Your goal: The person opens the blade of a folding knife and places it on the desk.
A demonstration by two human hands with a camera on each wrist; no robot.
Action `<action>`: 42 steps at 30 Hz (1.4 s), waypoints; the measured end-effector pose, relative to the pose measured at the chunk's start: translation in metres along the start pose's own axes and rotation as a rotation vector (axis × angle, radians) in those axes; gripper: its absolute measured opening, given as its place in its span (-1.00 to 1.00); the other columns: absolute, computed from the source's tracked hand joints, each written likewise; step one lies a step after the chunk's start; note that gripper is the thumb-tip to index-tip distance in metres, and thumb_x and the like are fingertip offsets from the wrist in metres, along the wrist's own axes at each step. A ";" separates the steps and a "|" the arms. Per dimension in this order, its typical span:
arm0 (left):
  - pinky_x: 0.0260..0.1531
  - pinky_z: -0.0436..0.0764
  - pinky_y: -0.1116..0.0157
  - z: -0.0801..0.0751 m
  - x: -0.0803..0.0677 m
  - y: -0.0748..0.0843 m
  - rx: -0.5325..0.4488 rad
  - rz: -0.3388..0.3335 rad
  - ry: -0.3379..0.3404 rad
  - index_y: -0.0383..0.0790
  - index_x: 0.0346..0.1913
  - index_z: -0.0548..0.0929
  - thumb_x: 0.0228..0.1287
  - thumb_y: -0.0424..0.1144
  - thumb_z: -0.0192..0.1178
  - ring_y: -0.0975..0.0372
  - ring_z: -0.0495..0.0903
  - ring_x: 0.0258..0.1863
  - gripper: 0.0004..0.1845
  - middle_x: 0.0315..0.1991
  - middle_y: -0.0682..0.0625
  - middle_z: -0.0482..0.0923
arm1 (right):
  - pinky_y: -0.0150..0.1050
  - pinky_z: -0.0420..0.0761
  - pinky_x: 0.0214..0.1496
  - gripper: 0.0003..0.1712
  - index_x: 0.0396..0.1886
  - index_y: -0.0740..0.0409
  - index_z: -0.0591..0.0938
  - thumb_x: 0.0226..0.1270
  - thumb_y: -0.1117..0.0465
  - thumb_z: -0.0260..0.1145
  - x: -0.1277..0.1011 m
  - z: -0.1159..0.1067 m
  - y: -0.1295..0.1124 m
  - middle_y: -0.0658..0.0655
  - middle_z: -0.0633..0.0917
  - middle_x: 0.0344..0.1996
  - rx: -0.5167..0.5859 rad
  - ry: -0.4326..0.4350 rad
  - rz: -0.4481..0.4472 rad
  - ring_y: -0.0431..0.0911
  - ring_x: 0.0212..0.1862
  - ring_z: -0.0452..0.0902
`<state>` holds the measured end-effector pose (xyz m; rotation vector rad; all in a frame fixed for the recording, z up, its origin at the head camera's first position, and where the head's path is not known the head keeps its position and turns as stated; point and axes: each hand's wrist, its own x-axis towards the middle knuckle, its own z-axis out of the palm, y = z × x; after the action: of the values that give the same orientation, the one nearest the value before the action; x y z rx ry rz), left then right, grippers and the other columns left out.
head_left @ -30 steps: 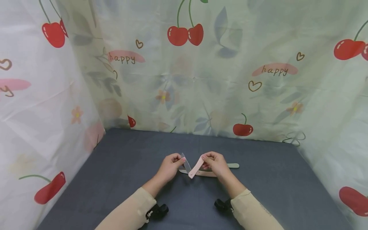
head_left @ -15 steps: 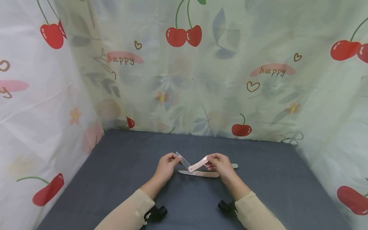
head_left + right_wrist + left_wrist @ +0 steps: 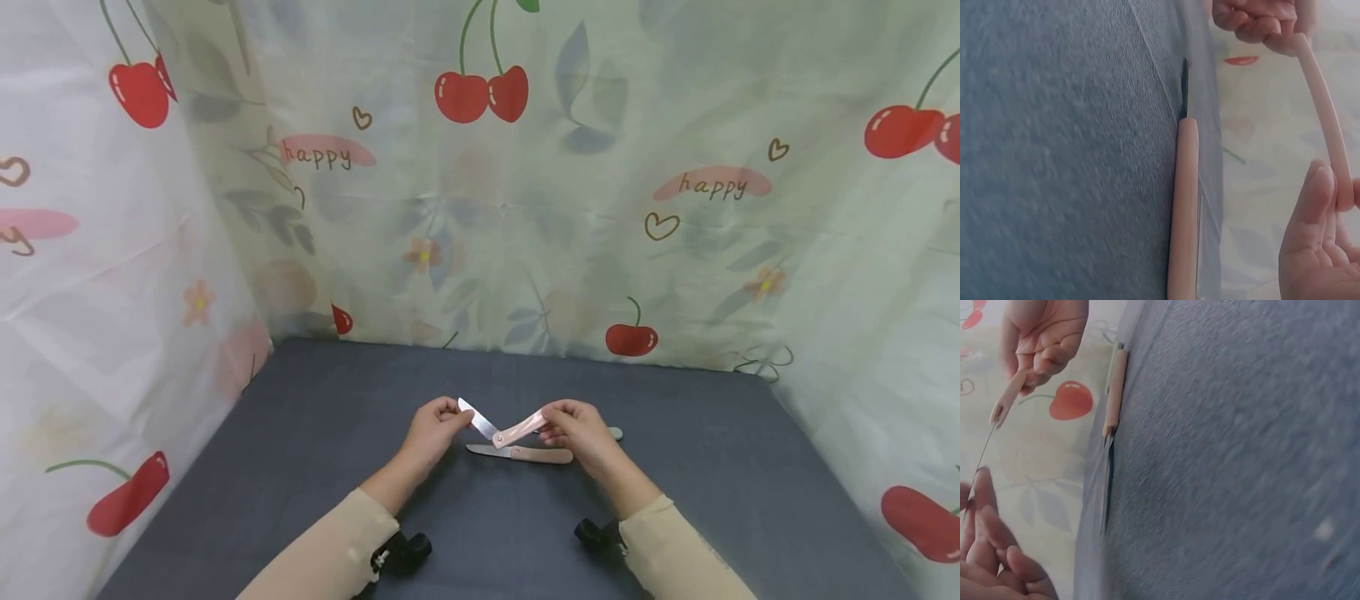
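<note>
A pink-handled folding knife (image 3: 519, 428) is held above the table, its blade partly unfolded at a wide angle to the handle. My left hand (image 3: 433, 433) pinches the blade (image 3: 480, 420) between thumb and fingers. At the other end, the handle is pinched by my right hand (image 3: 583, 432); the right wrist view shows that handle (image 3: 1325, 119) edge-on. Beneath them lies a second pink-handled folding knife (image 3: 542, 455) with its blade out to the left. A pale green handle (image 3: 617, 433) shows behind my right hand, which covers most of it.
Dark grey cloth covers the table (image 3: 360, 392). A cherry-patterned curtain (image 3: 502, 242) closes off the back and both sides. Black wrist-camera mounts (image 3: 408, 552) sit under the sleeves.
My hands have moved apart, the right one going rightward. The held knife's blade and handle have spread to a wider angle, and the pink knife below shows more fully.
</note>
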<state>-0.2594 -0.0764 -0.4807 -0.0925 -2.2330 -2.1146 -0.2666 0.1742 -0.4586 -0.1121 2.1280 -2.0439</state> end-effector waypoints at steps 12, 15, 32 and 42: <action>-0.44 0.38 0.26 -0.016 0.006 0.004 0.144 -0.129 -0.239 -0.26 -0.40 0.58 0.17 -0.36 0.35 0.23 0.47 -0.51 -0.87 -0.55 0.08 0.63 | -0.29 0.65 -0.34 -0.80 -0.17 0.49 0.61 0.43 0.36 0.21 0.003 -0.014 -0.006 0.11 0.67 -0.47 -0.160 -0.277 0.052 -0.15 -0.45 0.61; -0.43 0.37 0.24 -0.018 0.006 0.006 0.171 -0.146 -0.271 -0.24 -0.41 0.56 0.21 -0.34 0.34 0.19 0.44 -0.50 -0.85 -0.55 0.07 0.59 | -0.30 0.66 -0.32 -0.81 -0.16 0.49 0.60 0.46 0.36 0.20 0.003 -0.016 -0.008 0.12 0.67 -0.44 -0.157 -0.317 0.063 -0.14 -0.42 0.62; -0.30 0.39 0.15 -0.019 0.012 0.013 0.053 -0.138 -0.176 -0.17 -0.42 0.39 0.39 -0.31 0.24 -0.07 0.53 -0.32 -0.73 -0.37 -0.08 0.75 | -0.31 0.66 -0.27 -0.77 -0.05 0.50 0.52 0.55 0.33 0.14 0.006 -0.008 -0.011 0.13 0.68 -0.40 -0.088 -0.076 0.025 -0.19 -0.39 0.63; -0.36 0.30 0.24 -0.007 0.010 0.010 -0.137 -0.160 0.021 -0.16 -0.44 0.40 0.34 -0.32 0.30 0.19 0.47 -0.48 -0.72 -0.47 0.04 0.74 | -0.33 0.66 -0.25 -0.78 -0.05 0.47 0.49 0.56 0.32 0.13 0.008 0.006 -0.005 0.14 0.69 -0.41 0.067 0.124 0.016 -0.21 -0.41 0.65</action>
<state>-0.2683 -0.0832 -0.4699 0.1048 -2.1481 -2.3358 -0.2739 0.1668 -0.4544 0.0422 2.1200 -2.1623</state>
